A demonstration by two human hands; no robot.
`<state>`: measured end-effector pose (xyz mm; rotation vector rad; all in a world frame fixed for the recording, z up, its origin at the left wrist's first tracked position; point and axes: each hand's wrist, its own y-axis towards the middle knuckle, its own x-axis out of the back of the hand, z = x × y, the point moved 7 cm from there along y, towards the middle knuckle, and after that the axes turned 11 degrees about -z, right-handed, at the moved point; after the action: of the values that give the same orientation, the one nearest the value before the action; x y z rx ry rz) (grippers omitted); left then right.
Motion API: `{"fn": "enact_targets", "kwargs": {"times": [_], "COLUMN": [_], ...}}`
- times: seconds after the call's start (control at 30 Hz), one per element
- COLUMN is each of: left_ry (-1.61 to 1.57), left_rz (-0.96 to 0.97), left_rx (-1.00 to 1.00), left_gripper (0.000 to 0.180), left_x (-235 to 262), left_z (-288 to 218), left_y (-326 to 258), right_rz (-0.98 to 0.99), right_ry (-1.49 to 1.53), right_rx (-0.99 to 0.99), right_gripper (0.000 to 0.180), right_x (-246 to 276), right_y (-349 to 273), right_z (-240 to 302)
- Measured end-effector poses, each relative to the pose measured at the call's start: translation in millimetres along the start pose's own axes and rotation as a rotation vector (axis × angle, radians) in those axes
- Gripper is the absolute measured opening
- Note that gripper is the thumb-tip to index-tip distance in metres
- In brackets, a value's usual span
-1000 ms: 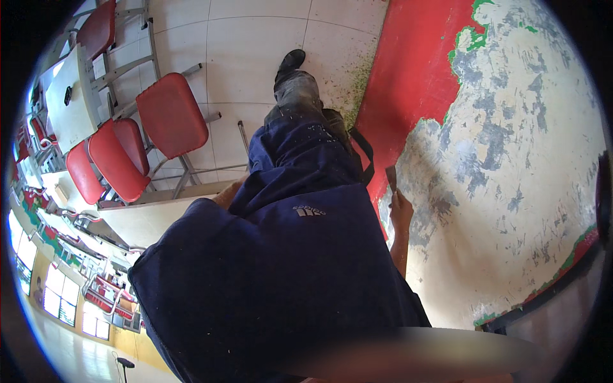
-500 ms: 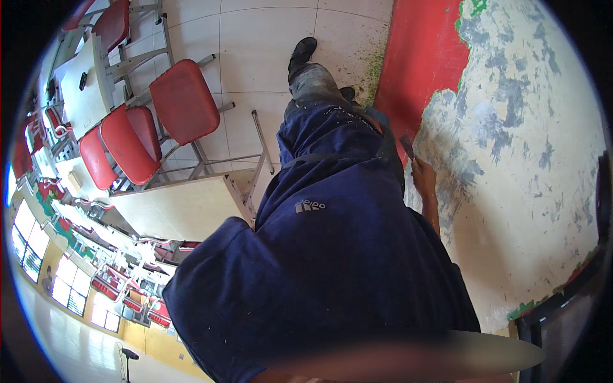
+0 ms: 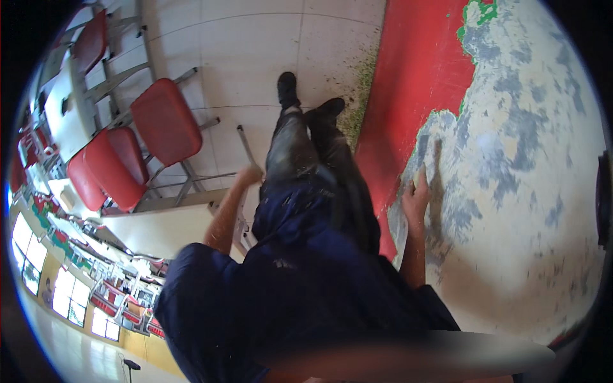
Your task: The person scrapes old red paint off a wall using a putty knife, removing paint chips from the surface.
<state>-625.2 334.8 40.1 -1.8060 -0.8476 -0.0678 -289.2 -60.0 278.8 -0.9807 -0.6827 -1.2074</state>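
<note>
My right hand (image 3: 415,199) is closed round the handle of a scraper (image 3: 421,152). Its blade lies close to the wall (image 3: 504,210) at the ragged border between red paint (image 3: 415,70) and a bare, pale, grey-blotched area; whether it touches is hard to tell. A thin green edge of paint shows along that border. My left hand (image 3: 250,174) is out to the left of my legs, near a metal chair leg (image 3: 242,142). Motion smears its fingers, and I make out nothing in it.
Red chairs (image 3: 165,121) with metal frames and pale desks (image 3: 67,108) crowd the left side. Green paint flakes (image 3: 357,96) lie on the tiled floor (image 3: 249,51) along the foot of the wall. My black shoes (image 3: 287,89) stand on the tiles. Windows (image 3: 69,293) are at the far left.
My left arm has come into view on the left. My right hand has moved slightly left with the scraper, its forearm now showing more. Both legs now show, and the view has shifted.
</note>
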Motion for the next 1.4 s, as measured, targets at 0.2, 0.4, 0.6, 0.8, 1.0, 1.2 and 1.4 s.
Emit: {"fn": "enact_targets", "kwargs": {"times": [0.2, 0.4, 0.6, 0.8, 1.0, 1.2, 1.4], "left_ry": [-1.514, -2.136, -2.261, -2.329, -2.418, -2.262, -2.093], "left_rz": [0.347, 0.909, 1.024, 1.054, 1.024, 1.158, 1.167], "left_rx": [-0.033, -0.192, 0.248, 0.32, 0.415, 0.478, 0.164], "left_gripper": [0.054, 0.052, 0.043, 0.034, 0.036, 0.034, 0.037], "left_x": [151.2, 132.5, 115.8, 117.1, 117.9, 117.2, 125.9], "left_z": [-360.2, -541.1, -545.8, -534.9, -517.8, -525.6, -508.7], "left_y": [233.6, 233.8, 231.6, 251.0, 293.5, 234.5, 271.4], "right_rz": [-0.184, -0.31, -0.242, -0.211, 0.129, -0.132, -0.204], "right_ry": [-0.272, -0.397, -0.509, -0.545, -0.693, -0.553, -0.401], "right_rx": [-0.071, -0.131, -0.222, -0.02, -0.246, -0.136, -0.058], "right_gripper": [0.049, 0.038, 0.035, 0.029, 0.049, 0.042, 0.045], "right_x": [-5.2, -30.4, -33.4, -46.6, -81.0, -51.8, -80.1], "right_y": [57.8, 75.8, 78.3, 90.4, 122.3, 95.4, 103.9], "right_z": [-13.0, 0.6, 0.9, 6.0, -22.4, 12.2, -6.0]}}
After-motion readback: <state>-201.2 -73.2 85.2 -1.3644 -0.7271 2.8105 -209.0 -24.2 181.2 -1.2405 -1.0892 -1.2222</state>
